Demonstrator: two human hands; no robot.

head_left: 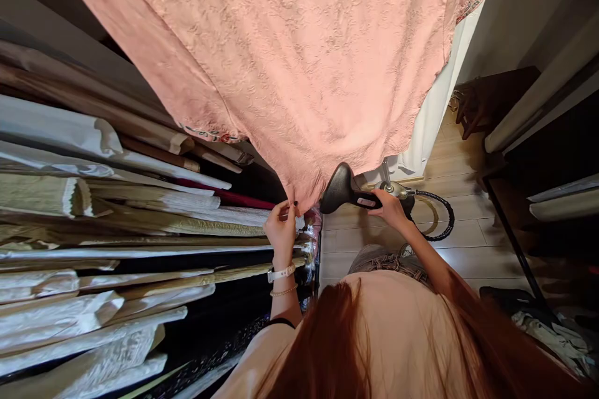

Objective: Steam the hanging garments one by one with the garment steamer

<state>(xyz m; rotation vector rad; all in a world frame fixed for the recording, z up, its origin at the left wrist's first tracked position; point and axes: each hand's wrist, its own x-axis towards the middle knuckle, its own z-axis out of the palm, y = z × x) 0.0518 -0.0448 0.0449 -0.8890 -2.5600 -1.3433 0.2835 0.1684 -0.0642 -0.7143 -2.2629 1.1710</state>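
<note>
A pink textured garment (318, 62) with embroidered edging hangs in front of me, filling the upper middle of the head view. My left hand (281, 224) pinches its lower corner between thumb and fingers and draws it out toward me. In my right hand (390, 207) is the handle of a black garment steamer head (344, 190). The broad end of the steamer head is close to the garment's lower edge, just right of my left hand; whether it touches the cloth I cannot tell. A black ribbed hose (447, 218) curves beside my right wrist.
Many hanging garments (154, 224) crowd the left side. White cloth (433, 100) hangs behind the pink garment. A metal stand pole (387, 171) rises from the wooden floor (463, 249). A brown wooden stool (491, 100) stands at the back right, and more clothes hang along the right.
</note>
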